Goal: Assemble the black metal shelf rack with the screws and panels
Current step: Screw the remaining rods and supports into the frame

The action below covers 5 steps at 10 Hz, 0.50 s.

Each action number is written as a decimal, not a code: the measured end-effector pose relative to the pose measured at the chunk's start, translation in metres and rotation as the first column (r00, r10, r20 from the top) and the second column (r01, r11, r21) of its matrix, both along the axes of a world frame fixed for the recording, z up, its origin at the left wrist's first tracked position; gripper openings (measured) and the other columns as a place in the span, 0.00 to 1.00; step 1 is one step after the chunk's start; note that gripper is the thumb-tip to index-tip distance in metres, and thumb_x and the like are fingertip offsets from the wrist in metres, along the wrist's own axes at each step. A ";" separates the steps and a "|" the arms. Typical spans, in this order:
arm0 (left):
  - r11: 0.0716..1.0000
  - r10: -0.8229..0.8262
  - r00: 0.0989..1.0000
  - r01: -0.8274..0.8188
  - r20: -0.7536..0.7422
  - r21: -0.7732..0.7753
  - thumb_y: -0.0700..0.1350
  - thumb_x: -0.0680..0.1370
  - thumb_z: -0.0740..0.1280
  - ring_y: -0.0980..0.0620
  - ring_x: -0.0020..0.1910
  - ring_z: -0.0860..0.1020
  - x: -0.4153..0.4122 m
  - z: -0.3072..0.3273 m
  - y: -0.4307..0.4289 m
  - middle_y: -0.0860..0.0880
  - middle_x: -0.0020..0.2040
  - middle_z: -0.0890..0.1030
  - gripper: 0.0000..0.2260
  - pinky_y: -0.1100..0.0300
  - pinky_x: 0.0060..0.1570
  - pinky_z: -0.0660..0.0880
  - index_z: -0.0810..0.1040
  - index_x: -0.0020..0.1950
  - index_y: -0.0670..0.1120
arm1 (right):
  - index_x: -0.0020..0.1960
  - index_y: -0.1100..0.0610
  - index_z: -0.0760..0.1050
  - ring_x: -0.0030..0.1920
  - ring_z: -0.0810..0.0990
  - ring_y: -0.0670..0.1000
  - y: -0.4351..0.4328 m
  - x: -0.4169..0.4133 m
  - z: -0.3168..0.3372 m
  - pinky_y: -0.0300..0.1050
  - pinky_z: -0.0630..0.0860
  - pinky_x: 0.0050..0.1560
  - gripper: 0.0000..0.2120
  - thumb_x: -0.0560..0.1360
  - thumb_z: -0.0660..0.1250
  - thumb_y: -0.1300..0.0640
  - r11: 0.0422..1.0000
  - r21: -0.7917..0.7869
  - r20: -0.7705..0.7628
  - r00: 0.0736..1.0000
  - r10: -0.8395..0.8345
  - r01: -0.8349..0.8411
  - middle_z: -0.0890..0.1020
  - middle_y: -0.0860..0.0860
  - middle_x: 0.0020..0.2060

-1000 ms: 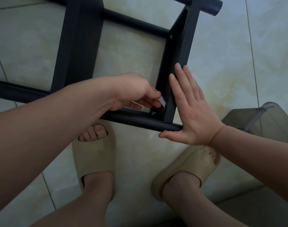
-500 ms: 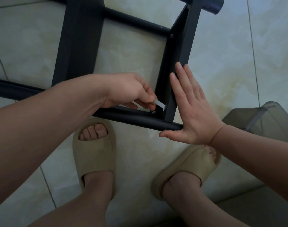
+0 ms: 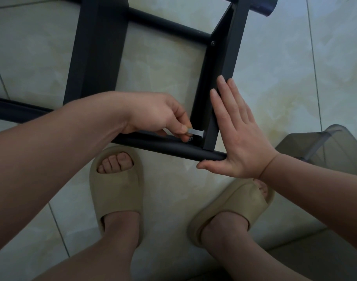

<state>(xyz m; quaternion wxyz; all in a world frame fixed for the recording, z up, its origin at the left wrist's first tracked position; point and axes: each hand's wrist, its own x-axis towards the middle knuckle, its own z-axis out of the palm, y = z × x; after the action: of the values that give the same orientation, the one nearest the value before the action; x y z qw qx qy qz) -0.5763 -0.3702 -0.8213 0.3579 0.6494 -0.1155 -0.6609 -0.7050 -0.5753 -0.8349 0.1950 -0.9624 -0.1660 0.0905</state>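
1. Two feet in beige sandals, one on the left (image 3: 116, 191) and one on the right (image 3: 232, 205), stand on the pale tiled floor (image 3: 173, 199).
2. A translucent grey plastic object (image 3: 325, 151) sits at the right edge, beside the right forearm.
3. The right hand (image 3: 236, 136) is flat with straight fingers. Its palm presses against the end of the near tube (image 3: 167, 146), and its fingers lie along the outer face of the angled side panel (image 3: 228, 57).
4. The left hand (image 3: 155, 114) has curled fingers and pinches a small flat metal wrench (image 3: 195, 131) between thumb and forefinger. The wrench tip reaches into the inner corner where the tube meets the side panel.
5. A screw (image 3: 190, 138) sits in that corner, just below the wrench.
6. The black metal shelf rack (image 3: 96, 47) lies on the floor in front of the feet, with a wide flat panel at its left.
7. Farther off, a second tube (image 3: 165, 27) joins the side panel, where another screw (image 3: 213, 43) shows.
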 end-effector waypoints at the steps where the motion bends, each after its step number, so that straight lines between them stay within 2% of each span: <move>1: 1.000 -0.024 1.000 0.024 -0.008 -0.004 0.38 0.80 0.67 0.50 0.43 0.82 -0.001 0.000 0.000 0.50 0.43 0.86 0.06 0.55 0.50 0.77 0.83 0.47 0.44 | 0.81 0.68 0.49 0.82 0.44 0.65 0.000 0.000 0.000 0.70 0.55 0.76 0.56 0.73 0.57 0.24 1.000 -0.003 0.000 1.000 0.000 0.000 0.48 0.66 0.81; 2: 0.999 -0.040 0.999 0.040 0.000 -0.001 0.38 0.80 0.67 0.50 0.44 0.82 -0.002 0.000 0.000 0.50 0.42 0.85 0.07 0.55 0.52 0.78 0.83 0.46 0.45 | 0.81 0.68 0.49 0.82 0.44 0.65 0.000 0.000 0.001 0.70 0.55 0.76 0.56 0.73 0.57 0.25 1.000 0.002 0.000 1.000 0.003 -0.003 0.48 0.66 0.81; 3: 0.999 -0.037 0.998 0.035 0.057 0.028 0.41 0.80 0.67 0.55 0.42 0.82 -0.004 0.002 0.000 0.53 0.40 0.85 0.07 0.55 0.49 0.77 0.84 0.45 0.47 | 0.81 0.67 0.48 0.82 0.44 0.64 0.001 0.000 0.002 0.70 0.55 0.77 0.56 0.73 0.57 0.24 1.000 -0.008 -0.005 1.000 0.009 -0.009 0.48 0.65 0.81; 4: 0.995 -0.027 0.973 0.005 0.229 0.098 0.42 0.79 0.68 0.62 0.40 0.81 -0.003 0.008 -0.001 0.57 0.40 0.85 0.07 0.59 0.43 0.71 0.84 0.44 0.50 | 0.82 0.65 0.47 0.82 0.43 0.62 0.002 -0.001 0.007 0.69 0.54 0.77 0.57 0.72 0.58 0.23 0.999 -0.051 -0.032 0.999 0.004 -0.006 0.47 0.63 0.82; 5: 0.978 -0.102 0.919 0.023 0.380 0.207 0.42 0.78 0.67 0.53 0.47 0.79 0.004 0.019 0.001 0.53 0.44 0.84 0.08 0.58 0.43 0.72 0.84 0.43 0.51 | 0.83 0.60 0.44 0.82 0.39 0.56 0.002 0.001 0.021 0.68 0.52 0.78 0.60 0.69 0.57 0.20 0.994 -0.109 -0.117 0.993 -0.008 -0.005 0.43 0.56 0.83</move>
<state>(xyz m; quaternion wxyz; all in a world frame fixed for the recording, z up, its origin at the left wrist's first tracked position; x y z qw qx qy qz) -0.5723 -0.3694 -0.8019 0.2400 0.7960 -0.1384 -0.5382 -0.7041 -0.5731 -0.8135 0.1514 -0.9648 -0.1483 0.1555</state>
